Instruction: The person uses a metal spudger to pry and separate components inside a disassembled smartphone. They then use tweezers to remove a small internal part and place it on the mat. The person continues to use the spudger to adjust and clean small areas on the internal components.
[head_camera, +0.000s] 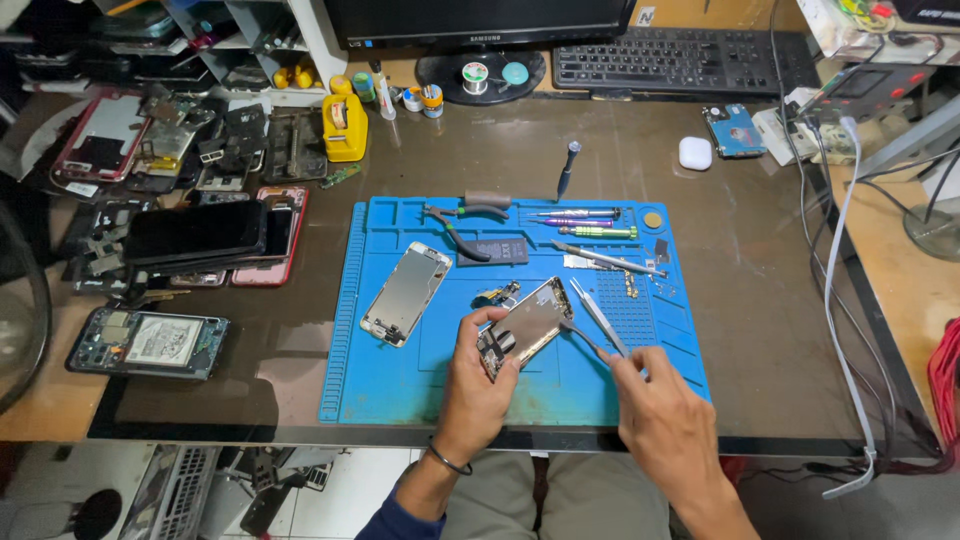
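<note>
My left hand (478, 385) holds an opened phone body (527, 322) tilted above the blue work mat (400, 385), its inside parts facing up. My right hand (655, 405) grips a thin metal tool (582, 336) whose tip touches the phone's right edge. A second pair of tweezers (598, 312) lies on the mat just beside it. A detached phone screen panel (406, 293) lies flat on the mat to the left. A small loose part (497, 294) rests above the held phone.
Pliers (458, 228), screwdrivers (590, 223) and a battery (494, 250) lie along the mat's top. Several dismantled phones (195, 240) are piled at the left, one open phone (148, 342) near the table's front edge. Keyboard (680, 60), monitor stand (480, 75), white earbud case (695, 152) and cables (835, 280) sit behind and right.
</note>
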